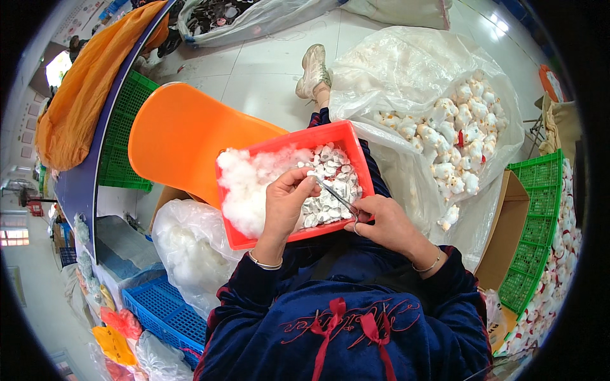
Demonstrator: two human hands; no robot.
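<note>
My left hand [287, 198] is pinched shut on a small white plush piece [309, 174], thumb and fingertips closed round it just above the red rectangular plastic tray [330, 134]. My right hand [384, 219] grips a pair of thin metal tweezers [335, 197], fingers clenched on the handle end, the tips angled up-left to meet that small piece. Both hands hover over the tray, which rests on my lap. Inside it, a heap of white fluffy stuffing [248, 184] fills the left half; a pile of small white flat plush pieces [337, 178] fills the right half, right under the tweezers.

Moving outward: an orange plastic chair [181, 136] sits just beside the tray on my left. To the right, a big clear plastic bag [406, 70] lies open on the tiled floor, with many small white stuffed toys [460, 136] in it. Further right stands a green plastic crate [540, 216]. Lower left, another clear bag of white stuffing [187, 247] sits above a blue plastic crate [162, 311].
</note>
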